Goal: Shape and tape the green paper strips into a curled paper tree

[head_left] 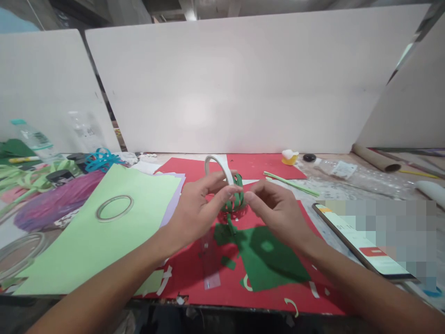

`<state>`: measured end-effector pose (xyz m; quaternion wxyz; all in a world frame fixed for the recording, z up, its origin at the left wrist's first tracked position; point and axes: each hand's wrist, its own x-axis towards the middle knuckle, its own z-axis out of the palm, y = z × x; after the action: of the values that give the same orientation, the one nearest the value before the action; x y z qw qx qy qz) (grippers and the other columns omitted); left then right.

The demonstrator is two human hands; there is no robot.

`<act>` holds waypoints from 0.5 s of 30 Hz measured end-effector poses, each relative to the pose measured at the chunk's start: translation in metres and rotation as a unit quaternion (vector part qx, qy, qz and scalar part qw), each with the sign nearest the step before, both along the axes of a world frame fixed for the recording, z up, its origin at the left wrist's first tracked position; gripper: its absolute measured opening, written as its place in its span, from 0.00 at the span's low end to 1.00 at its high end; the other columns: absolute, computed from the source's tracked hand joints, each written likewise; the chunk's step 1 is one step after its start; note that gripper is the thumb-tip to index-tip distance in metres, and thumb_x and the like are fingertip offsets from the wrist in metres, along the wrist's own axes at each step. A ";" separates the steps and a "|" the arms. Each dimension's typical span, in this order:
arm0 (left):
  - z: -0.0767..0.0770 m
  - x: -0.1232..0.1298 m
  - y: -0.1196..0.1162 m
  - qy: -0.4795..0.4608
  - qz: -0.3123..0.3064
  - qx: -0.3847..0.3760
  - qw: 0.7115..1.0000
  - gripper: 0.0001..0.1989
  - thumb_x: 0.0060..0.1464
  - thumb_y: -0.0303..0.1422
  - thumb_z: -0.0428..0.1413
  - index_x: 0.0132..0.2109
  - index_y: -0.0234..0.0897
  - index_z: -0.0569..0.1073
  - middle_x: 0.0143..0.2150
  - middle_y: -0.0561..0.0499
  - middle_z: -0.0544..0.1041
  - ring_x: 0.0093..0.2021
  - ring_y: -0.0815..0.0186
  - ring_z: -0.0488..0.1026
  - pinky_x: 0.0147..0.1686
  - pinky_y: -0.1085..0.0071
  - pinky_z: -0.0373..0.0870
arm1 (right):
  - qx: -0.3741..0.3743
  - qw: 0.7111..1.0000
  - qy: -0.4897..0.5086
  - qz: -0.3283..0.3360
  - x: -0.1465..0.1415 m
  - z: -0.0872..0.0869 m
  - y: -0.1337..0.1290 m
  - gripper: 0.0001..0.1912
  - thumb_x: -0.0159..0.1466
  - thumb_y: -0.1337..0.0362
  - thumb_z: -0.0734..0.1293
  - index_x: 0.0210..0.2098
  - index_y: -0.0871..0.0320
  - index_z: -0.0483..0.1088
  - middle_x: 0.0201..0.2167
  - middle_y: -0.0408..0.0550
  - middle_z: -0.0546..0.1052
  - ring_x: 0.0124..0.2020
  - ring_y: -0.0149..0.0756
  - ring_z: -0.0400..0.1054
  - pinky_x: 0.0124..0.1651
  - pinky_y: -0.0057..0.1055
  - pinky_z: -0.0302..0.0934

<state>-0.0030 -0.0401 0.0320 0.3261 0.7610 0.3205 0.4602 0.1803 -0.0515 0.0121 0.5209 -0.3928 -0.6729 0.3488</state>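
Observation:
My left hand [205,199] is closed, its thumb and index finger pinching at a small ball of dark green paper strips [237,197]. A narrow white roll of tape [222,168] stands up out of the same hand, its lower part hidden by the fingers. Close to the ball's right side, my right hand [278,204] has its thumb and fingertips pressed together; whatever is between them is too small to make out. Below both hands lie a dark green paper sheet [274,264] and a clear ruler [210,264] on red paper [187,278].
To the left, a light green sheet [139,241] carries another tape roll [114,208]. A purple plastic bag [59,202] and blue paper strips [100,160] lie beyond. On the right are a phone [365,246], a plastic bottle [361,176] and a cardboard tube [375,158]. A white partition [243,83] stands behind.

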 end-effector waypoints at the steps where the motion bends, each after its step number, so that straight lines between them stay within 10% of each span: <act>1: 0.002 -0.001 0.001 0.029 0.002 -0.004 1.000 0.11 0.63 0.38 0.50 0.43 0.37 0.74 0.37 0.50 0.79 0.36 0.65 0.75 0.37 0.69 0.71 | 0.052 0.998 -0.022 -0.027 0.003 0.001 0.001 0.08 0.62 0.57 0.68 0.33 0.55 0.70 0.22 0.40 0.69 0.23 0.29 0.63 0.26 0.29 0.58; 6: 0.012 -0.007 -0.002 0.153 -0.055 -0.025 0.986 0.14 0.65 0.33 0.42 0.43 0.37 0.72 0.34 0.52 0.74 0.35 0.66 0.71 0.36 0.70 0.67 | 0.203 0.971 -0.124 -0.027 0.010 0.000 0.007 0.17 0.60 0.64 0.70 0.49 0.50 0.71 0.37 0.45 0.77 0.32 0.33 0.68 0.33 0.32 0.63; 15: 0.002 -0.014 -0.021 0.274 -0.047 -0.001 0.960 0.10 0.56 0.23 0.44 0.38 0.38 0.68 0.26 0.55 0.66 0.24 0.68 0.62 0.26 0.72 0.58 | 0.150 0.979 -0.136 0.031 0.006 0.001 0.003 0.08 0.60 0.64 0.70 0.39 0.48 0.77 0.32 0.44 0.80 0.30 0.35 0.71 0.33 0.33 0.62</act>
<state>-0.0171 -0.0606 0.0339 0.2478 0.8718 0.3622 0.2174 0.1861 -0.0487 0.0130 0.4665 -0.3331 -0.7938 0.2032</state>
